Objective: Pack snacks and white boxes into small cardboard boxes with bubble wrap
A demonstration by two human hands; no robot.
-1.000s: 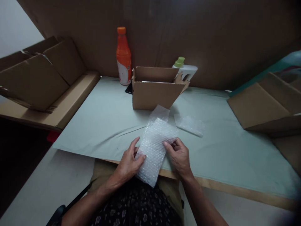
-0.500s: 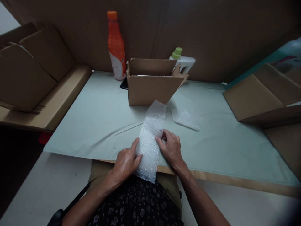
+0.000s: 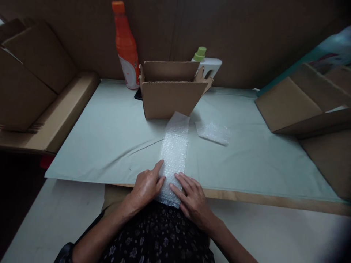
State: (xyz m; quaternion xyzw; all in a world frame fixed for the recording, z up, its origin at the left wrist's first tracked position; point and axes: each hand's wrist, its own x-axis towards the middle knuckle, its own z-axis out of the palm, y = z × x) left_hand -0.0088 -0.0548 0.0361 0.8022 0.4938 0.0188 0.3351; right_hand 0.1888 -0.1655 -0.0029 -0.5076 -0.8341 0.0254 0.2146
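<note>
The cloth-covered table (image 3: 246,157) stretches ahead of and to both sides of the hands. A large cardboard box (image 3: 287,104) stands well to the right of the right hand, a carton (image 3: 30,62) well beyond and left of the left hand. Straight ahead of both is a smaller open-topped cardboard box (image 3: 171,100), an orange bottle (image 3: 126,47) to its left and a green-capped white bottle (image 3: 212,65) partly behind it. The bubble-wrap strip (image 3: 174,146) runs from between the hands toward that open-topped box, its near end over the table edge; a second ago its upper layer lay askew, and now it is flat and straight. The right hand (image 3: 193,197), which was pinching the right edge, has slid nearer the body and rests on the strip, fingers spread. The left hand (image 3: 146,186) remains at the left edge, thumb and forefinger apart, other fingers hidden. Beyond the right hand lies a smaller bubble-wrap piece (image 3: 212,133).
</note>
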